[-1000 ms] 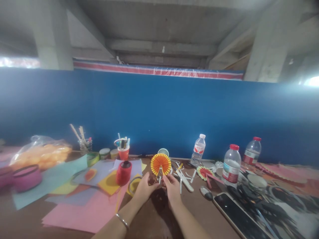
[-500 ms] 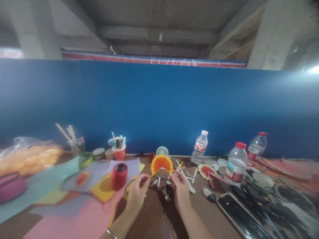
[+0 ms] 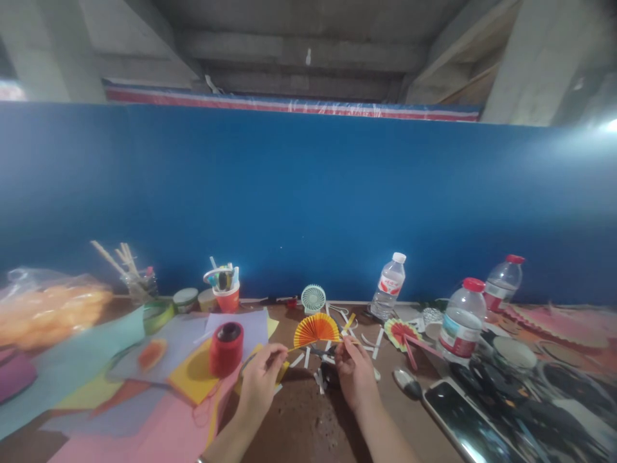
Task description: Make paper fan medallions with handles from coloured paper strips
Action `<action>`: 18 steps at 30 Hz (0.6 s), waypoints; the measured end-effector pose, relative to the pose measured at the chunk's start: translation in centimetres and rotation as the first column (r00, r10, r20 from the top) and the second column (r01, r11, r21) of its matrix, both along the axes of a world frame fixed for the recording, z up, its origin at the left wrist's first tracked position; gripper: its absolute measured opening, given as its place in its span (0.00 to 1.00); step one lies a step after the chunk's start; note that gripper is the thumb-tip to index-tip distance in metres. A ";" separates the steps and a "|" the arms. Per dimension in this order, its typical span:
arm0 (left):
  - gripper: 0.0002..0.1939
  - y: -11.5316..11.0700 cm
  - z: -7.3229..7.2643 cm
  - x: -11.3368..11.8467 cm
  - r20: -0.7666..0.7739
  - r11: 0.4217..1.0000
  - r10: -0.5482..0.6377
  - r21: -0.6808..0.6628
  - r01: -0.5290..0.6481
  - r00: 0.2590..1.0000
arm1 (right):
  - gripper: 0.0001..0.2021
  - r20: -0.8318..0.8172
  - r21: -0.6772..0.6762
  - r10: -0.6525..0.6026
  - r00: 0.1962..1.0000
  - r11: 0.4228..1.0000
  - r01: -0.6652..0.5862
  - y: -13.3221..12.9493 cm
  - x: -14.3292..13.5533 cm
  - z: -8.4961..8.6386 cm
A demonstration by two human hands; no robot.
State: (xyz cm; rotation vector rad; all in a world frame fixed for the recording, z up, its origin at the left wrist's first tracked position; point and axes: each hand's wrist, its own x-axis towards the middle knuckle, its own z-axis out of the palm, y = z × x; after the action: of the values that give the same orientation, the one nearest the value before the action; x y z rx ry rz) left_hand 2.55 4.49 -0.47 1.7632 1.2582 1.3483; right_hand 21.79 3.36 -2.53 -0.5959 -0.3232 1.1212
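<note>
An orange and yellow pleated paper fan (image 3: 316, 330) is spread in a half circle between my two hands. My left hand (image 3: 263, 376) pinches the fan's left end between thumb and fingers. At the other end, my right hand (image 3: 354, 370) is closed on the fan's right edge. White paper strips (image 3: 307, 357) and a dark tool, partly hidden, lie on the brown table just below the fan. A pale green mini electric fan (image 3: 313, 298) stands right behind it.
A red thread spool (image 3: 226, 349) stands on coloured paper sheets (image 3: 139, 431) at the left. Water bottles (image 3: 463, 318), a phone (image 3: 470, 421), a spoon (image 3: 407, 384) and a finished-looking red and green paper fan (image 3: 402, 334) are on the right. A blue panel (image 3: 289, 193) rises behind the table.
The paper fan has moved lower and tilted, spreading wider and flatter, so the mini electric fan shows more fully. My hands have drawn slightly farther apart. The view has shifted a little.
</note>
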 end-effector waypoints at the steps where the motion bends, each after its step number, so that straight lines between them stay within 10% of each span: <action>1: 0.11 0.0 0.0 0.0 -0.009 1.000 -0.002 0.005 0.002 1.000 | 0.10 -0.007 0.004 0.005 1.000 1.000 -0.005 0.0 0.0 0.1; 18: 0.11 -0.2 -0.1 0.0 -0.065 0.999 0.012 -0.044 -0.015 0.998 | 0.11 0.087 -0.002 -0.036 0.996 0.999 0.036 0.1 1.0 0.3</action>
State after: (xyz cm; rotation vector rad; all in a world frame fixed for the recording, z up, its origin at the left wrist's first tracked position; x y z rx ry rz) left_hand 2.55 4.27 -0.58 1.7837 1.3271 1.2703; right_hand 22.82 3.44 -2.27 -0.6525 -0.3840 1.0633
